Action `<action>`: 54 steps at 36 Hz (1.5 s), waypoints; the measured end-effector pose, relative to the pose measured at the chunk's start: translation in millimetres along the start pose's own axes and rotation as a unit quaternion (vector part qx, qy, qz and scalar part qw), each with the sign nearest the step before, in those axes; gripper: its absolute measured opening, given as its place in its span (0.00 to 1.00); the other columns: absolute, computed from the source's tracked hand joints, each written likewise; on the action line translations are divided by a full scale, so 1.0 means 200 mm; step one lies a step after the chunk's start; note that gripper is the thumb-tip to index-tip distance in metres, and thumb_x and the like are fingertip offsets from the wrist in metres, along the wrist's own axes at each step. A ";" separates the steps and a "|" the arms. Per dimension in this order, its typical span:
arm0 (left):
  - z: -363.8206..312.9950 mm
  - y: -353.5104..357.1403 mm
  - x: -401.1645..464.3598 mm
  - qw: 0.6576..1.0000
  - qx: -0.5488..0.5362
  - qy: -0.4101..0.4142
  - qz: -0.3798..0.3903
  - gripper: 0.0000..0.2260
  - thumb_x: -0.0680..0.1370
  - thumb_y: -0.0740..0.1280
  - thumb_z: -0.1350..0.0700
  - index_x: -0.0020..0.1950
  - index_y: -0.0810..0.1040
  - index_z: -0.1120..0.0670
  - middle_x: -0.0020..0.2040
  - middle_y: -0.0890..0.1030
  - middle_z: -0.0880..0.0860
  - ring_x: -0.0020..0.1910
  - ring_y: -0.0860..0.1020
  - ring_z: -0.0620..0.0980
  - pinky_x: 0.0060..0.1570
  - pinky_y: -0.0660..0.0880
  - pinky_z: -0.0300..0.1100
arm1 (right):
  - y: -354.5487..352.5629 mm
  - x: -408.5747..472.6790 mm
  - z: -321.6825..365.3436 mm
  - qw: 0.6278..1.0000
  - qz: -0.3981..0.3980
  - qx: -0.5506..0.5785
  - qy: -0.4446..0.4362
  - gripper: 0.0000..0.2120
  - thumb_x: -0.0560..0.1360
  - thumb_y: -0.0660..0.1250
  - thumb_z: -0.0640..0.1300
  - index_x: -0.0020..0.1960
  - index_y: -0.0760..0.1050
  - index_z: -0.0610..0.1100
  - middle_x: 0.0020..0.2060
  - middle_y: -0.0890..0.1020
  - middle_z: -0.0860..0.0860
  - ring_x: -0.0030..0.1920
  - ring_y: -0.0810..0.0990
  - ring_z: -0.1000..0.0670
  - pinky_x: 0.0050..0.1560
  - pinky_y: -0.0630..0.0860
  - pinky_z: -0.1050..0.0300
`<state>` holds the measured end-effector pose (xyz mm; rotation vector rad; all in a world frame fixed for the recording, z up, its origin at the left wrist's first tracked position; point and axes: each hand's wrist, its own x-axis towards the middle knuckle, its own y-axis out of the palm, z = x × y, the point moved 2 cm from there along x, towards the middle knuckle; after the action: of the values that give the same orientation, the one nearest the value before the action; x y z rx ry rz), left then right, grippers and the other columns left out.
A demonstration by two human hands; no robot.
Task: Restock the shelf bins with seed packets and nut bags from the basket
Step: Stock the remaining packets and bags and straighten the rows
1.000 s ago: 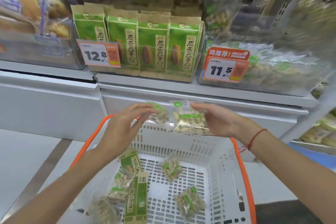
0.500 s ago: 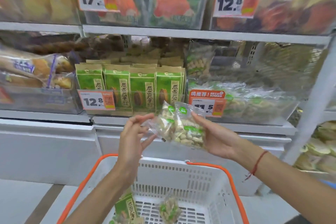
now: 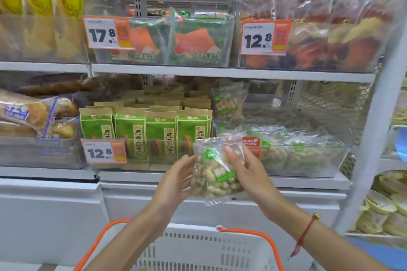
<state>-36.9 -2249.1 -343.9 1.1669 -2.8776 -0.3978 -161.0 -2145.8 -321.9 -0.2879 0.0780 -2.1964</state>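
White store shelves (image 3: 231,72) fill our view, with green seed packets (image 3: 160,136) standing in a clear bin (image 3: 141,160) at 9 o'clock of our hands and a clear bin of nut bags (image 3: 308,156) at 3 o'clock. We hold clear peanut bags (image 3: 214,174) in front of the shelf edge between both hands: our left hand (image 3: 176,180) presses its relaxed fingers against their left side, and our right hand (image 3: 248,171) curls its fingers over their top right. Below, at 6 o'clock, sits the white basket (image 3: 198,248) with orange handles.
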 end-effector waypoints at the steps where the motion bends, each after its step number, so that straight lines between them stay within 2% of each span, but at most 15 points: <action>1: 0.00 0.03 0.00 1.000 -0.001 0.013 0.018 0.16 0.71 0.64 0.40 0.54 0.79 0.46 0.53 0.83 0.48 0.51 0.80 0.49 0.52 0.75 0.46 | -0.01 0.00 0.00 1.000 -0.013 -0.004 -0.006 0.19 0.76 0.58 0.61 0.65 0.57 0.64 0.61 0.66 0.67 0.62 0.65 0.63 0.60 0.61 0.65; 4: -0.03 0.13 -0.01 0.993 0.086 0.078 0.026 0.29 0.63 0.72 0.36 0.61 0.75 0.44 0.52 0.81 0.42 0.52 0.79 0.42 0.46 0.72 0.36 | 0.01 0.00 0.03 0.997 -0.043 -0.020 -0.059 0.32 0.71 0.56 0.71 0.72 0.55 0.63 0.69 0.68 0.62 0.68 0.66 0.60 0.69 0.62 0.59; 8: -0.12 0.22 0.03 0.977 0.145 0.158 0.010 0.30 0.66 0.71 0.43 0.66 0.71 0.48 0.55 0.81 0.41 0.52 0.78 0.34 0.49 0.74 0.30 | -0.04 0.03 0.09 0.996 -0.057 -0.045 -0.052 0.39 0.71 0.51 0.72 0.76 0.42 0.59 0.73 0.54 0.62 0.75 0.52 0.56 0.76 0.51 0.46; 10: -0.18 0.26 0.07 0.971 0.140 0.192 0.014 0.25 0.68 0.71 0.45 0.64 0.71 0.46 0.55 0.80 0.41 0.52 0.78 0.33 0.51 0.74 0.29 | -0.09 0.07 0.13 0.998 -0.028 -0.036 -0.031 0.39 0.73 0.54 0.70 0.77 0.42 0.57 0.71 0.51 0.66 0.73 0.56 0.58 0.75 0.53 0.47; 13: -0.31 0.31 0.17 0.959 0.164 0.226 0.039 0.18 0.74 0.68 0.47 0.62 0.71 0.45 0.54 0.80 0.40 0.50 0.77 0.31 0.49 0.74 0.26 | -0.18 0.14 0.21 0.996 0.030 -0.070 -0.039 0.32 0.76 0.62 0.60 0.75 0.55 0.53 0.65 0.71 0.60 0.63 0.72 0.59 0.68 0.68 0.54; 16: -0.42 0.35 0.29 0.940 0.218 0.248 0.081 0.22 0.75 0.68 0.48 0.68 0.68 0.49 0.60 0.78 0.44 0.57 0.77 0.38 0.54 0.75 0.31 | -0.28 0.26 0.26 0.990 0.023 -0.121 -0.067 0.25 0.78 0.63 0.48 0.73 0.61 0.49 0.59 0.75 0.58 0.59 0.74 0.60 0.67 0.69 0.58; 22: -0.53 0.34 0.60 0.841 0.460 0.283 -0.024 0.27 0.73 0.69 0.41 0.69 0.68 0.47 0.64 0.72 0.50 0.66 0.67 0.51 0.67 0.64 0.52 | -0.41 0.47 0.28 0.966 0.012 -0.228 -0.118 0.36 0.75 0.68 0.43 0.77 0.51 0.49 0.66 0.72 0.55 0.66 0.70 0.59 0.66 0.69 0.58; 25: -0.51 0.33 0.71 0.816 0.516 0.252 -0.066 0.29 0.70 0.70 0.37 0.66 0.66 0.48 0.62 0.76 0.51 0.64 0.71 0.55 0.62 0.68 0.53 | -0.43 0.59 0.22 0.964 0.017 -0.251 -0.085 0.30 0.75 0.69 0.44 0.72 0.59 0.45 0.64 0.74 0.52 0.65 0.72 0.54 0.68 0.69 0.53; 28: -0.47 0.32 0.76 0.770 0.596 0.214 -0.072 0.26 0.73 0.65 0.36 0.64 0.68 0.49 0.63 0.76 0.52 0.65 0.70 0.56 0.61 0.67 0.52 | -0.40 0.64 0.17 0.967 0.088 -0.239 -0.006 0.12 0.78 0.64 0.41 0.59 0.67 0.49 0.53 0.77 0.56 0.55 0.76 0.58 0.57 0.73 0.68; 33: -0.44 0.30 0.76 0.700 0.681 0.190 -0.096 0.28 0.76 0.59 0.34 0.63 0.71 0.56 0.64 0.75 0.55 0.66 0.67 0.57 0.59 0.65 0.50 | -0.36 0.72 0.07 0.955 0.117 -0.270 0.039 0.17 0.79 0.62 0.45 0.68 0.67 0.47 0.63 0.75 0.51 0.63 0.74 0.49 0.69 0.68 0.48; 36: -0.43 0.29 0.77 0.702 0.678 0.193 -0.097 0.32 0.74 0.61 0.33 0.66 0.69 0.56 0.65 0.74 0.55 0.67 0.67 0.56 0.60 0.64 0.50 | -0.39 0.74 0.10 0.948 0.116 -0.291 0.059 0.10 0.77 0.67 0.43 0.58 0.73 0.46 0.56 0.79 0.52 0.57 0.77 0.50 0.62 0.73 0.53; 40: -0.42 0.28 0.81 0.724 0.662 0.183 -0.059 0.40 0.69 0.66 0.32 0.74 0.60 0.51 0.70 0.71 0.52 0.70 0.66 0.55 0.66 0.61 0.52 | -0.43 0.73 0.11 0.945 0.105 -0.306 0.046 0.19 0.72 0.72 0.39 0.62 0.75 0.41 0.55 0.80 0.49 0.48 0.78 0.54 0.43 0.74 0.68; 43: -0.43 0.30 0.81 0.720 0.668 0.178 -0.063 0.39 0.71 0.67 0.34 0.75 0.60 0.51 0.70 0.71 0.51 0.69 0.68 0.55 0.66 0.61 0.52 | -0.41 0.72 0.09 0.949 0.092 -0.300 0.044 0.19 0.72 0.72 0.40 0.62 0.75 0.42 0.55 0.81 0.49 0.47 0.79 0.55 0.40 0.72 0.69; 48: -0.45 0.34 0.74 0.699 0.680 0.202 -0.087 0.38 0.71 0.69 0.36 0.73 0.62 0.55 0.68 0.72 0.53 0.68 0.68 0.55 0.63 0.66 0.53 | -0.42 0.68 0.13 0.935 0.100 -0.336 0.055 0.24 0.72 0.73 0.43 0.66 0.70 0.43 0.60 0.78 0.49 0.58 0.77 0.50 0.58 0.74 0.56; 54: -0.44 0.30 0.53 0.738 0.606 0.274 -0.111 0.39 0.70 0.71 0.39 0.75 0.60 0.51 0.71 0.68 0.50 0.70 0.65 0.51 0.67 0.65 0.51 | -0.42 0.48 0.16 0.919 -0.024 -0.394 -0.018 0.36 0.73 0.71 0.49 0.75 0.57 0.45 0.70 0.68 0.48 0.69 0.67 0.47 0.66 0.67 0.51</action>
<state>-145.5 -2300.7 -254.4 1.2911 -2.2166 1.7576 -273.1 -2170.3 -259.9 -0.7771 0.9544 -2.1076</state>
